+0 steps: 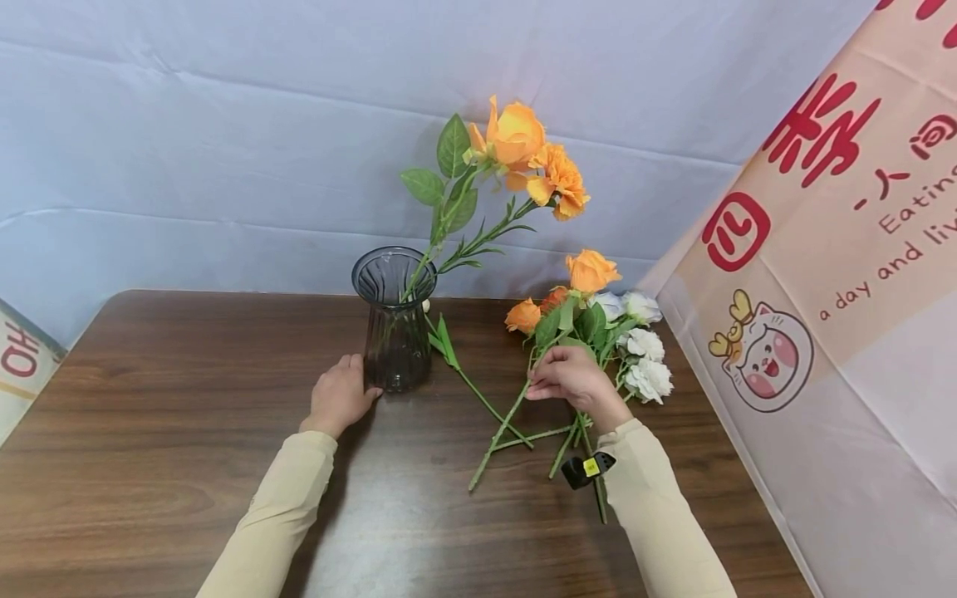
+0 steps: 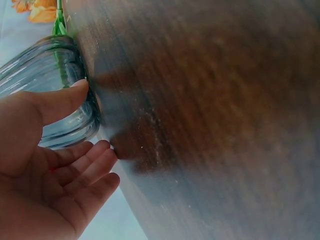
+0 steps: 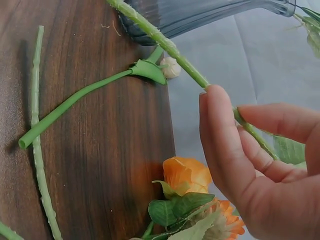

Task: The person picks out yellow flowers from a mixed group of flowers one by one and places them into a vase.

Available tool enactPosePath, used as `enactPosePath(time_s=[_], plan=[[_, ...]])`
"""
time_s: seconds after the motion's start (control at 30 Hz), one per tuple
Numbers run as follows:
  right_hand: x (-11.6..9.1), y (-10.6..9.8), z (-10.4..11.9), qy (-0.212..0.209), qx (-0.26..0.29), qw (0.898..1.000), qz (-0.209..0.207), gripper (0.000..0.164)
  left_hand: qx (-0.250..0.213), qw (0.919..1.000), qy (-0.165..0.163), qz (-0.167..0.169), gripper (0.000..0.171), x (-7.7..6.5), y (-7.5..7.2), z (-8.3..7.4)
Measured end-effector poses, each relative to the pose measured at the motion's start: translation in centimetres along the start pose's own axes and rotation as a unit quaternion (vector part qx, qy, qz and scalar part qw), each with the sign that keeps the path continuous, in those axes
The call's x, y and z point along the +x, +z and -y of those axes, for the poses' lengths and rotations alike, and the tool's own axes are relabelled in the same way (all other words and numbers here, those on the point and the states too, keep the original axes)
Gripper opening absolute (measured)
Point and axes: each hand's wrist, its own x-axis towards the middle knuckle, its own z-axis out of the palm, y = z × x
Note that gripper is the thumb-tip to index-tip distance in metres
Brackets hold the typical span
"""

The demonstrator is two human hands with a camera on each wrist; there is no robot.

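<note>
Nearest the camera, two pale sleeves [image 1: 269, 515] slant in from the bottom edge of the frame over a brown desk [image 1: 187, 415]. Left of centre, the person's left hand [image 1: 341, 394] is at the foot of a dark glass vase [image 1: 398, 340], thumb in front and fingers loosely extended at its side, cupped about it rather than clenched; how firmly it presses cannot be told. The vase stands upright near the centre, mouth up, two orange flowers [image 1: 516, 134] leaning out towards the upper right. Just right of it, a green stem with a small white bud [image 3: 170, 67] lies slanting down to the right. Further right, the right hand [image 1: 571, 382] pinches a long flower stem [image 3: 172, 49] between thumb and fingertips; which bloom tops it is hard to make out. Its long axis runs from lower left to upper right, bare end low in the frame, while the vase's mouth lies up and left of the right hand. The left hand is nearer the vase, the right nearer the loose orange roses [image 1: 593, 271] and white flowers [image 1: 649, 379] at centre right.
</note>
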Motion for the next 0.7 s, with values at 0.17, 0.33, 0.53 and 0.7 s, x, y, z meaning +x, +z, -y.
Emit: enactPosePath(time_s=[0.17,0.33,0.53,0.7], plan=[[-0.10,-0.23,-0.06,0.005,0.025,1.000,0.010,0.005,-0.001,1.0000,0.001,-0.003,0.062,-0.05,0.04,0.01],[-0.16,-0.45,-0.25,0.011,0.060,0.998,0.018,0.006,-0.002,1.0000,0.001,-0.004,0.061,-0.03,0.14,0.07],[-0.22,-0.76,-0.66,0.012,0.090,0.995,0.030,0.007,0.000,1.0000,0.001,0.000,0.062,0.03,0.12,0.10],[-0.30,-0.92,-0.80,0.014,0.099,0.994,0.035,0.006,0.000,1.0000,0.001,0.001,0.062,0.01,0.05,0.06]])
